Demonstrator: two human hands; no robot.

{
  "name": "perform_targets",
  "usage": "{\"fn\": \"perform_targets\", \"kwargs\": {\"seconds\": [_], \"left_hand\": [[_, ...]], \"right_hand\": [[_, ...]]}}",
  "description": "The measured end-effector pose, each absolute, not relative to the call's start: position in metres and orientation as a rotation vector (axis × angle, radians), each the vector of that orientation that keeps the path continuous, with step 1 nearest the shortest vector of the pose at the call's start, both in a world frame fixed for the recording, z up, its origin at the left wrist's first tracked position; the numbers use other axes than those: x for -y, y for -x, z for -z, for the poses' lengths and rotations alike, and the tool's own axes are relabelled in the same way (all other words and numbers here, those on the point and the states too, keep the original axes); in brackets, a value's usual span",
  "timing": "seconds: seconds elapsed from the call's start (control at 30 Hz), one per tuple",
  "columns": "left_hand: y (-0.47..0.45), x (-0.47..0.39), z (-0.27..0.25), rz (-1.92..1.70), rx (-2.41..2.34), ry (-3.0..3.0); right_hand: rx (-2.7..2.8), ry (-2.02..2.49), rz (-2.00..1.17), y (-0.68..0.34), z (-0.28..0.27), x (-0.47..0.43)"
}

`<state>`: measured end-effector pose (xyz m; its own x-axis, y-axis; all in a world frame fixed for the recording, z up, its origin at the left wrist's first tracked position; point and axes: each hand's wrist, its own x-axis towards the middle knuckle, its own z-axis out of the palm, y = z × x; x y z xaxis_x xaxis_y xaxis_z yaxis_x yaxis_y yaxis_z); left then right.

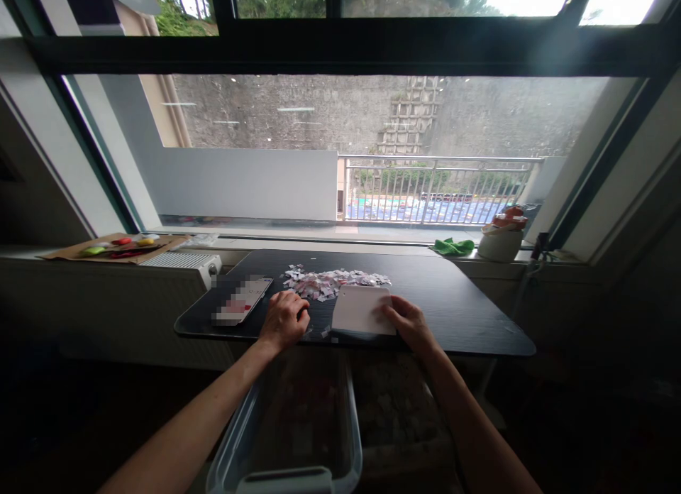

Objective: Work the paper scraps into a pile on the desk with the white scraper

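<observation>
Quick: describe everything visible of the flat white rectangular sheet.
The flat white rectangular sheet looks thin, stiff and mostly plain, perhaps card. The bare right hand grips its right edge. It is over the black tabletop, in front of the heap of small pale paper scraps; whether it touches the tabletop is unclear.

"What is the right hand [411, 324] doing?"

"It is gripping a flat, pale rectangular card [362, 311] by its right edge, just in front of a heap of small, white-and-pinkish paper scraps [319, 287]."

"And the left hand [284, 316]?"

"It is curling loosely over the dark, wood-grained table [452, 302], between the card and a flat, partly blurred rectangular object [242, 302]. A clear plastic bin [355, 437] is sitting below the table's near edge."
</observation>
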<state>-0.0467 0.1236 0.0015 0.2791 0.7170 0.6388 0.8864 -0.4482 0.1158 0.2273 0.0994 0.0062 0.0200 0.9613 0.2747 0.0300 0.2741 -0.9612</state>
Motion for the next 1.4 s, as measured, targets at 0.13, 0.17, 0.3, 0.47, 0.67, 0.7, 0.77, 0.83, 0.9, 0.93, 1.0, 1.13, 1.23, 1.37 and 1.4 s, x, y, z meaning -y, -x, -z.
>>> {"fn": "perform_targets", "kwargs": {"seconds": [0.13,0.17,0.3,0.47,0.67,0.7,0.77,0.83,0.9,0.93,1.0,1.13,1.23,1.37,1.4], "left_hand": [[0.046,-0.123,-0.002,0.931,1.465,2.293],[0.046,-0.123,-0.002,0.932,1.463,2.295],[0.046,-0.123,-0.003,0.931,1.464,2.298],[0.046,-0.123,-0.002,0.936,1.464,2.292],[0.046,-0.124,-0.001,0.925,1.479,2.289],[0.046,-0.124,-0.001,0.924,1.479,2.289],[0.046,-0.123,-0.001,0.924,1.481,2.289],[0.046,-0.123,-0.002,0.925,1.481,2.292],[0.046,-0.123,-0.002,0.926,1.478,2.293],[0.046,-0.123,-0.002,0.925,1.476,2.293],[0.046,-0.123,-0.002,0.924,1.475,2.292],[0.046,-0.123,-0.002,0.933,1.479,2.295],[0.046,-0.123,-0.002,0.925,1.471,2.288],[0.047,-0.124,-0.002,0.919,1.454,2.281],[0.047,-0.123,-0.002,0.921,1.45,2.283]], "right_hand": [[1.309,1.077,-0.947,-0.227,-0.007,-0.099],[1.314,1.077,-0.95,-0.227,-0.007,-0.098],[1.374,1.053,-0.997,-0.227,-0.009,-0.095],[1.361,1.009,-0.992,-0.228,-0.008,-0.096],[1.396,0.997,-0.954,-0.228,-0.007,-0.098],[1.416,0.998,-0.964,-0.227,-0.007,-0.098],[1.457,0.993,-1.0,-0.227,-0.009,-0.096],[1.473,0.987,-1.046,-0.226,-0.012,-0.094],[1.469,0.981,-1.096,-0.227,-0.015,-0.092],[1.471,0.976,-1.12,-0.227,-0.016,-0.092],[1.472,0.959,-1.142,-0.228,-0.015,-0.092],[1.415,0.947,-1.06,-0.227,-0.008,-0.098],[1.451,0.962,-1.013,-0.226,-0.005,-0.1],[1.626,0.974,-1.068,-0.224,-0.014,-0.094],[1.658,0.985,-1.084,-0.224,-0.016,-0.093]]}}
